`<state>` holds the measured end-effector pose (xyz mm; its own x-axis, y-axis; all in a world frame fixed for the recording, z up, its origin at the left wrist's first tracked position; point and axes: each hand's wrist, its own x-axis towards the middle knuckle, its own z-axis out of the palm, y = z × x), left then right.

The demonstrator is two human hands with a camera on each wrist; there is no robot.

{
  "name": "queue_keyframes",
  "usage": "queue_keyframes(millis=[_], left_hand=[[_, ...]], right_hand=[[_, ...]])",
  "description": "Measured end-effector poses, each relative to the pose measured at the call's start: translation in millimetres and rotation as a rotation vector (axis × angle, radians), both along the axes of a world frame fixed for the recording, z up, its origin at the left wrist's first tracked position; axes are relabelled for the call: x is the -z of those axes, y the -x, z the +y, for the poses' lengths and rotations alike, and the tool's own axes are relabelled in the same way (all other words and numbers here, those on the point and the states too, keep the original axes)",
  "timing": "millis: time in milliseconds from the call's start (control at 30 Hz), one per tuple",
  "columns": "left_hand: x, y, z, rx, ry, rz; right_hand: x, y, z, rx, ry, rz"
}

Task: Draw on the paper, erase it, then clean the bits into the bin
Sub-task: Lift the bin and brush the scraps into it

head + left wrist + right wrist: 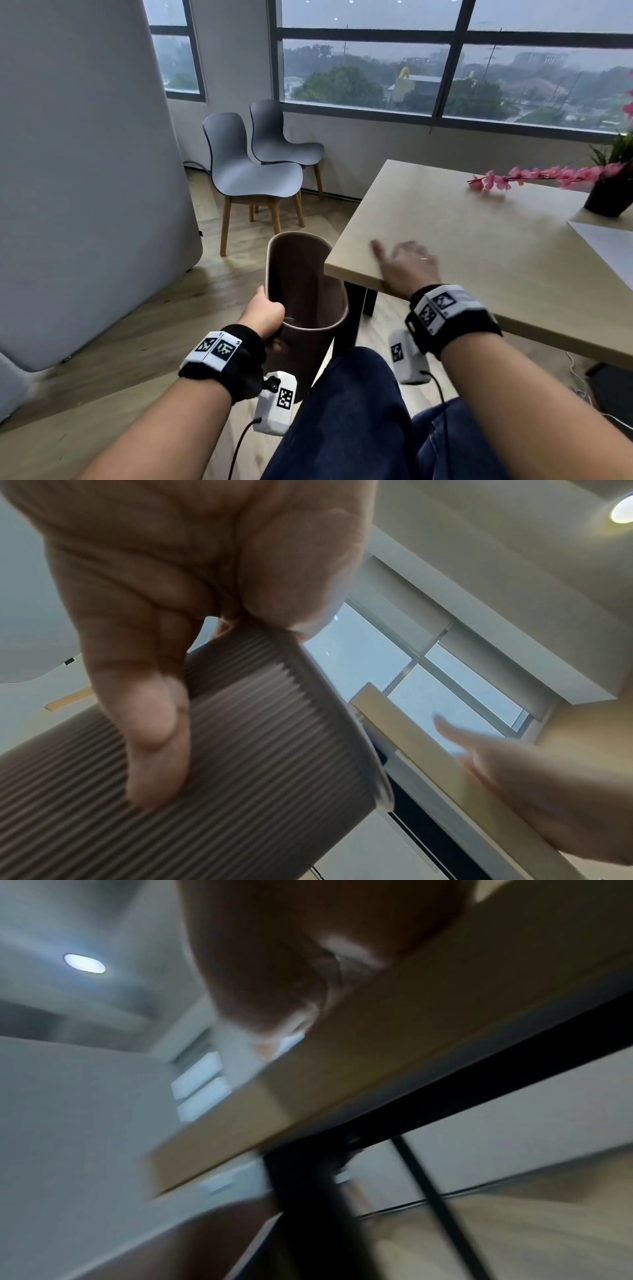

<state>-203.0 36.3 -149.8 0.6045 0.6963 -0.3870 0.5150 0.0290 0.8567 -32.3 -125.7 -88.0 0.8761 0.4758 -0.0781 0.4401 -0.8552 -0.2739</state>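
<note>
head view downward, wrist views upward, close

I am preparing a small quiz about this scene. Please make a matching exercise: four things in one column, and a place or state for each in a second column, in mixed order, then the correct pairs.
Things:
1. bin
2. right hand
3. sheet of paper
4. grey chairs

Places or states:
A. on the floor under the window
B. held tilted beside the table corner by the left hand
C. lying on the table at the right edge of the head view
D. spread flat on the tabletop near its edge

Pairs: 1-B, 2-D, 3-C, 4-A
</note>
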Motion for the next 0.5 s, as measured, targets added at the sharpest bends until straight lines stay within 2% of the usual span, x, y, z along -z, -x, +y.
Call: queue_keyframes(millis=[67, 100, 133, 167, 200, 267, 300, 333, 400, 467, 500], left_hand=[[-2.0, 1.0, -1.1, 0.003, -0.005, 0.002], [-3.2, 1.3, -1.7, 0.005, -0.008, 0.004], [-3.9, 1.5, -2.2, 0.005, -0.01, 0.006], [-3.7, 1.6, -1.8, 0.006, -0.016, 0.01], [-3.4, 1.6, -1.6, 0.008, -0.021, 0.015], [-2.6, 1.2, -0.7, 0.004, -0.012, 0.02], [-1.9, 1.2, -0.4, 0.004, -0.009, 0.018], [-1.2, 1.3, 0.0, 0.006, -0.009, 0.018], [-1.5, 0.8, -0.5, 0.0, 0.0, 0.02], [-0.5, 0.4, 0.3, 0.004, -0.003, 0.018], [-0.3, 0.0, 0.6, 0.004, -0.008, 0.014]], right_hand=[[-1.0, 31.1, 18.1, -0.432, -0.113, 0.129], [-3.0, 42.1, 22.4, -0.577, -0.197, 0.259], [-3.4, 42.8, 24.4, -0.632, -0.277, 0.333], [-3.9, 35.5, 24.8, -0.577, -0.326, 0.289], [-3.1, 24.1, 23.2, -0.428, -0.314, 0.162], [-3.6, -3.0, 16.0, -0.013, -0.185, -0.022], [-5.2, -12.3, 13.1, 0.129, -0.113, 0.013], [-6.4, -14.9, 13.3, 0.161, -0.028, 0.059], [-6.1, -2.0, 23.8, -0.021, 0.085, 0.052], [-8.8, 31.3, 38.3, -0.389, 0.047, 0.042], [-12.0, 50.2, 44.5, -0.569, -0.005, 0.123]])
